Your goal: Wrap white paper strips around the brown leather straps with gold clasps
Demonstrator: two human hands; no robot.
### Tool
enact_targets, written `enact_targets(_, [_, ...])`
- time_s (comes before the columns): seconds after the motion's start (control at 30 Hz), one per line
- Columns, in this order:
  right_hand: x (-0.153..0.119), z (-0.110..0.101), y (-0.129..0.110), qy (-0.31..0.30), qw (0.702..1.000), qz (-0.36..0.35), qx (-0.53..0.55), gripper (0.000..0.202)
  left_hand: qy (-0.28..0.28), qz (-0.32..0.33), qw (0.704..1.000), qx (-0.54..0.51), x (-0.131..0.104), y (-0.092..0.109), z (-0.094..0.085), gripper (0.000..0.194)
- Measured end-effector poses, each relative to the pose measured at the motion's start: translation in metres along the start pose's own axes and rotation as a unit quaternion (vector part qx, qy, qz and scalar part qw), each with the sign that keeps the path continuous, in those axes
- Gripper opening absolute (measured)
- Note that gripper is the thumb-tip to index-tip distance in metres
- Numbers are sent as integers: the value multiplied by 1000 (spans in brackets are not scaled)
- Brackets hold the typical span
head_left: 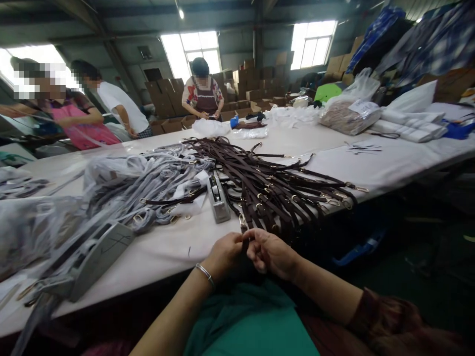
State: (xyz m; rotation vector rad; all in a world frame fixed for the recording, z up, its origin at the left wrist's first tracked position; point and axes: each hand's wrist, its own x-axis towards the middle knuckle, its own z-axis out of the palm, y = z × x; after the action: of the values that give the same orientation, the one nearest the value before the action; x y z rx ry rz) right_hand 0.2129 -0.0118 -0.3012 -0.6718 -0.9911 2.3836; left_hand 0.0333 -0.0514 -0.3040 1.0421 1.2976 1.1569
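At the table's front edge, my left hand and my right hand meet with fingers closed on a dark brown strap. A gold clasp shows just above the fingertips. The part of the strap within my fingers is mostly hidden. Right beyond my hands spreads a heap of dark brown straps with gold clips and buckles, several ends hanging over the edge. A grey tape dispenser stands left of the heap. Grey straps, partly in clear plastic, lie further left.
A larger grey dispenser sits at the front left of the white table. Plastic-bagged goods and folded white packs are at the right. One person works across the table; two more stand at the left.
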Motion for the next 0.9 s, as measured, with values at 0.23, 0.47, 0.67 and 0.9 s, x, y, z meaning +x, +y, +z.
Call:
enact_targets(0.23, [7,-16,40,-4,982,134,135,52,-25,245,948,202,16,-28,-42,27])
enact_targets(0.47, [20,-19,52,-134,964,30,-229,26,105,320,930,150,20,-56,-40,28])
enact_targets(0.67, [42,-1,69,-89,987,97,-92,61,128,345,913,175,16,-64,-41,30])
enact_targets(0.9, [44,26,72,-112,985,117,-54,63,8,371,874,314,12,-57,-65,34])
